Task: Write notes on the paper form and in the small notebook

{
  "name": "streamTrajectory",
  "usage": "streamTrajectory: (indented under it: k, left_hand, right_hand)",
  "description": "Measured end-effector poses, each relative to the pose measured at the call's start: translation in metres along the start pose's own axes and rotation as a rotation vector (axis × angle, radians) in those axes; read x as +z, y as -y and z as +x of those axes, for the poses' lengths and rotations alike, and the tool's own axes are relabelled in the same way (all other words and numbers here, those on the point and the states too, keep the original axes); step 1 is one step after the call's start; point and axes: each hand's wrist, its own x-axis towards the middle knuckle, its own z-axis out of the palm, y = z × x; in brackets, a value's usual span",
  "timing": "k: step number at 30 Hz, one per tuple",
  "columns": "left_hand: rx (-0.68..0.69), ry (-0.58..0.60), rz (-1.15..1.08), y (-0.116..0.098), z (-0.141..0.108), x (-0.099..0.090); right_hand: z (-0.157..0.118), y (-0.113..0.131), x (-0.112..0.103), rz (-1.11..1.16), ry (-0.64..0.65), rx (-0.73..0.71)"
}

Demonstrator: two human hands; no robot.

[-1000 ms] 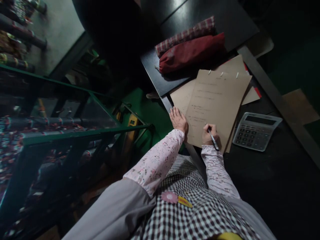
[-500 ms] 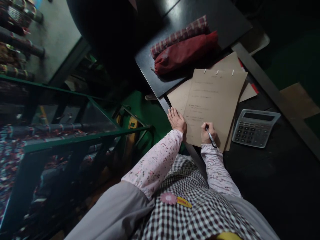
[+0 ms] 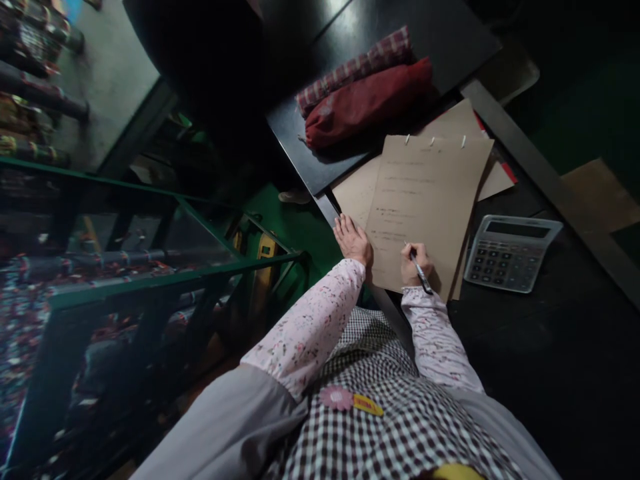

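My right hand (image 3: 415,264) is closed around a pen (image 3: 423,275), its tip on the upper side of a brown paper sheet (image 3: 425,193). Several lines of dark handwriting run across that sheet, and white fasteners hold its top edge. My left hand (image 3: 353,240) lies flat with fingers extended at the sheet's left edge, by the table's rim. Beneath the written sheet, another brown sheet (image 3: 353,187) sticks out to the left. A grey calculator (image 3: 513,253) lies just right of the papers.
A red pouch (image 3: 367,103) and a plaid rolled cloth (image 3: 355,70) lie on the dark table (image 3: 320,157) beyond the papers. To the left stands a green metal rack (image 3: 150,273) with dark bundled parts. A piece of cardboard (image 3: 600,197) is at the far right.
Both hands stay in nearly the same place, pen still on the sheet. The view has shifted very slightly.
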Motion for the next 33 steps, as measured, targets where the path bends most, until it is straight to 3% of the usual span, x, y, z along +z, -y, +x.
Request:
streamTrajectory:
  k: [7,14,23,33]
  left_hand:
    - [-0.007,0.007,-0.011,0.001,0.001,-0.002]
    - [-0.028,0.041,-0.015,-0.002,0.001,-0.008]
    - [0.000,-0.010,0.018,0.001,0.000,0.002]
    - [0.016,-0.046,0.040,0.005,-0.001,0.006]
  right_hand:
    - [0.000,0.002,-0.004,0.040,-0.103,-0.118]
    - [-0.001,-0.002,-0.002,0.010,-0.040,-0.009]
    - [-0.002,-0.003,-0.002,0.012,0.033,0.134]
    - [-0.002,-0.002,-0.001,0.034,0.014,0.060]
